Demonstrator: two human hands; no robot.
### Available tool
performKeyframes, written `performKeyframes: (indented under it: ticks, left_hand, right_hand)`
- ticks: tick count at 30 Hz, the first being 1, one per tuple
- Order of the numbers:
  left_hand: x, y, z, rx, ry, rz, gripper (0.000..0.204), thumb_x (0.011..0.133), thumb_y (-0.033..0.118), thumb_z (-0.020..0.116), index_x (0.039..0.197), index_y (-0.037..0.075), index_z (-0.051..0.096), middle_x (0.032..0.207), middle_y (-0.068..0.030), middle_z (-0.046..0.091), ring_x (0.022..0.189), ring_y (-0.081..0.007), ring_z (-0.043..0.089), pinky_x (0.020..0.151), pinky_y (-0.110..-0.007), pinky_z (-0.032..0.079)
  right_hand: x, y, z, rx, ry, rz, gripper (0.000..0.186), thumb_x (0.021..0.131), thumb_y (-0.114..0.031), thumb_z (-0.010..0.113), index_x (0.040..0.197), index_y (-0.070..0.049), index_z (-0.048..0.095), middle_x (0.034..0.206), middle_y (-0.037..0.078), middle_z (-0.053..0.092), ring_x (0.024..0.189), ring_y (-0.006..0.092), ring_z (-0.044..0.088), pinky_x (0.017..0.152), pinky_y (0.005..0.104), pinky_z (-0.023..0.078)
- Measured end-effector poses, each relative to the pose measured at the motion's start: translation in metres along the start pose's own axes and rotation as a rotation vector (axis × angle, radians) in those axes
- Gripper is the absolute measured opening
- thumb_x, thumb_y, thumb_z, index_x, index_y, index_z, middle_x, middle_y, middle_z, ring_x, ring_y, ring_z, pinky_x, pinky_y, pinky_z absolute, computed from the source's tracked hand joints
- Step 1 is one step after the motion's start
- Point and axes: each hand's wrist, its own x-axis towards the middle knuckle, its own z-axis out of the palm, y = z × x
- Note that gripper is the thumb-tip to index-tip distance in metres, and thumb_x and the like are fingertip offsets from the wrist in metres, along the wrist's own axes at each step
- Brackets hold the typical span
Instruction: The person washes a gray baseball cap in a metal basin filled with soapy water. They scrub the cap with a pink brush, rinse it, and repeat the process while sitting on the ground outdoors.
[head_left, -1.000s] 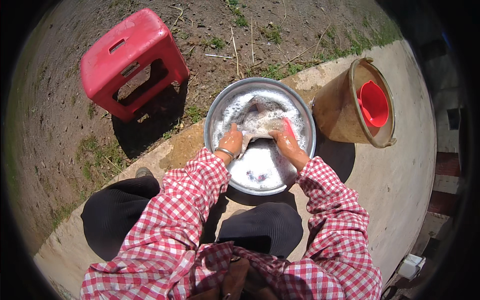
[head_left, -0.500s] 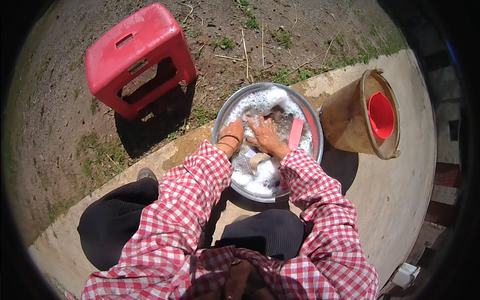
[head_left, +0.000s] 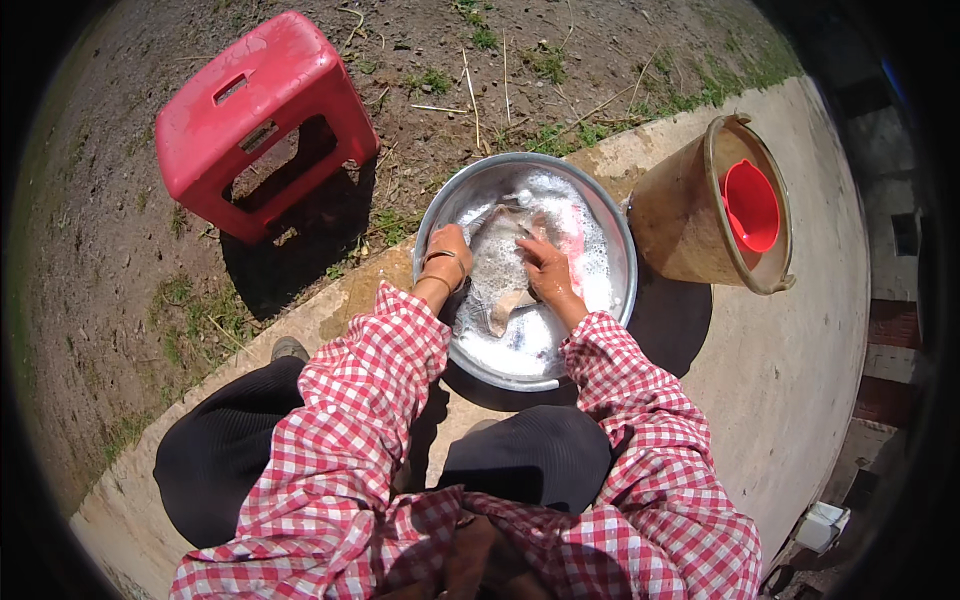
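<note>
A round metal basin (head_left: pixel 590 352) of white suds stands in front of me. In it lies a soaked, greyish piece of cloth (head_left: pixel 495 258), partly under foam. My left hand (head_left: pixel 447 255), with a bangle at the wrist, is closed at the cloth's left edge, close to the basin wall; its fingertips are hidden. On the cloth's right side my right hand (head_left: pixel 550 272) is closed, its fingers curled into the fabric. A blurred pink patch (head_left: pixel 572 232) shows through the suds beyond the right hand.
Right of the basin, a worn brown bucket (head_left: pixel 670 215) leans toward the right with a red plastic scoop (head_left: pixel 750 205) in its mouth. A red plastic stool (head_left: pixel 255 90) stands on the dirt at far left. Concrete paving (head_left: pixel 765 400) runs under the basin.
Both hands were spread or pressed down in the suds; now they are closed at the cloth, which shows higher and larger. The pink block by the right hand is no longer distinct.
</note>
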Motion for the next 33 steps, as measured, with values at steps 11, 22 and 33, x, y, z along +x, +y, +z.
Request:
performKeyframes:
  ticks: [11,22,33]
  left_hand:
    - [-0.04,-0.008,-0.043,-0.331,0.332,0.209,0.038,0.066,-0.001,0.053,0.104,0.0,0.055,0.088,-0.0237,0.059,0.083,-0.0393,0.056,0.07,-0.042,0.046]
    - [-0.058,0.017,0.028,0.417,0.05,0.123,0.061,0.074,0.007,0.055,0.13,0.018,0.034,0.142,-0.0192,0.007,0.125,-0.0408,0.022,0.094,-0.051,0.029]
    - [-0.024,-0.002,0.043,0.486,-0.473,0.102,0.048,0.071,0.028,0.061,0.114,0.007,0.053,0.136,-0.0214,0.026,0.127,-0.0356,0.022,0.101,-0.05,0.022]
  right_hand:
    - [0.012,-0.014,0.002,0.677,0.29,0.631,0.053,0.072,-0.022,0.069,0.111,0.004,0.044,0.093,0.011,0.058,0.08,0.0233,0.056,0.067,0.0353,0.047]
    - [0.012,-0.036,-0.029,0.235,0.257,0.647,0.034,0.065,-0.012,0.065,0.088,0.011,0.056,0.069,0.015,0.059,0.056,0.0233,0.058,0.048,0.0347,0.046]
    - [0.042,0.009,-0.013,0.427,0.399,0.926,0.029,0.07,-0.011,0.059,0.09,0.01,0.058,0.067,0.015,0.058,0.052,0.0213,0.055,0.046,0.0341,0.042]
